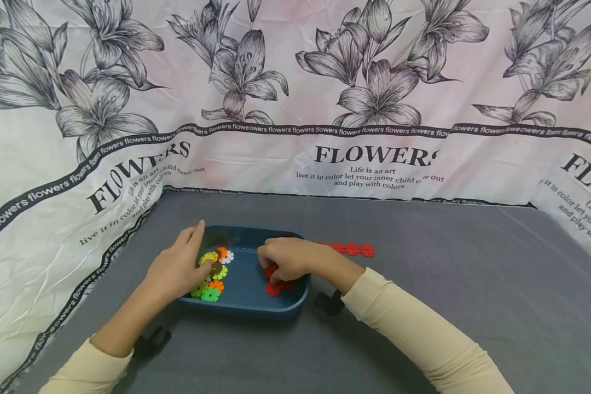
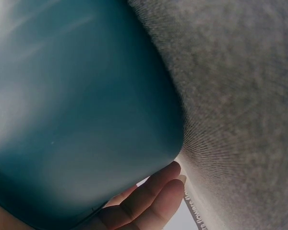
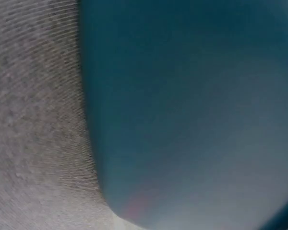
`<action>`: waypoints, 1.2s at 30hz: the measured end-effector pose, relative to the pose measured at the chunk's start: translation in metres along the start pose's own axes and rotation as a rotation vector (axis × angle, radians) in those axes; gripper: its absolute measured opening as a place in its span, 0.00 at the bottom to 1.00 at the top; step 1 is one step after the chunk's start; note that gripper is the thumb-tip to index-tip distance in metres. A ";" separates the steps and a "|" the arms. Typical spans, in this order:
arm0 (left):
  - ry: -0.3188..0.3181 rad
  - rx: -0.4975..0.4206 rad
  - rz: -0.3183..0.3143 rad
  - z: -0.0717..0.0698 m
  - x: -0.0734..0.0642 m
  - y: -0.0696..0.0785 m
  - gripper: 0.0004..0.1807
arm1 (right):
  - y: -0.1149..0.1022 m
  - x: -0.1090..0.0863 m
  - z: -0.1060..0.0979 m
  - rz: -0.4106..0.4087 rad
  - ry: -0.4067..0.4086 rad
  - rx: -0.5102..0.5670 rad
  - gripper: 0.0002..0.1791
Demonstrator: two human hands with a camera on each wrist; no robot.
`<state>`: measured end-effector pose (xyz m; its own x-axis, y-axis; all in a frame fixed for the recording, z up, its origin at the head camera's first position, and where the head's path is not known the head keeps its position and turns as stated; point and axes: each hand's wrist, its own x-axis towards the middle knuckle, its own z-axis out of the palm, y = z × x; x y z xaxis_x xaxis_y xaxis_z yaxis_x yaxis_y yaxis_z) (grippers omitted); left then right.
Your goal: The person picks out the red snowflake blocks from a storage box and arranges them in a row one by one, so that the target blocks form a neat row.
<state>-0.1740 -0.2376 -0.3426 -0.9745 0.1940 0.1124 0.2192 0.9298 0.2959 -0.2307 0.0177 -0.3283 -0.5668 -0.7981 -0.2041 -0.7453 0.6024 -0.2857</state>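
Note:
A dark blue plastic tub (image 1: 243, 311) stands on the grey cloth. My left hand (image 1: 174, 271) grips its left wall, thumb inside and fingers (image 2: 156, 201) against the outside, as the left wrist view shows. Below that thumb lie notched plastic snowflake discs (image 1: 210, 294) in green, yellow, orange, white and brown. Inside the right end, my right hand (image 1: 288, 258) reaches down with curled fingers and pinches a red snowflake disc (image 1: 270, 271). More red discs (image 1: 273, 290) lie under it, partly hidden by the hand. The right wrist view shows mostly the tub's outer wall (image 3: 192, 110).
Behind the right forearm, a row of red snowflake discs (image 1: 353, 249) lies on the grey cloth (image 1: 448, 273), its left end partly covered. A white flower-printed curtain (image 1: 256, 158) borders the surface at the back and sides. Dark wrist-camera mounts (image 1: 329, 302) sit under both wrists.

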 end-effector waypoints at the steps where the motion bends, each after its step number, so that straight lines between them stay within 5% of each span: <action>1: -0.002 -0.002 -0.001 0.000 0.000 0.000 0.46 | 0.000 0.000 0.001 -0.004 0.004 0.011 0.09; 10: -0.010 -0.001 -0.006 -0.001 0.000 0.000 0.47 | 0.002 -0.001 0.002 -0.050 0.085 0.071 0.07; 36: -0.003 -0.002 -0.007 0.001 0.001 -0.001 0.47 | 0.009 -0.017 -0.012 -0.065 0.183 0.498 0.06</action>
<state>-0.1751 -0.2376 -0.3439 -0.9761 0.1885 0.1078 0.2126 0.9304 0.2985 -0.2317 0.0370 -0.3160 -0.6103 -0.7920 -0.0170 -0.5493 0.4386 -0.7113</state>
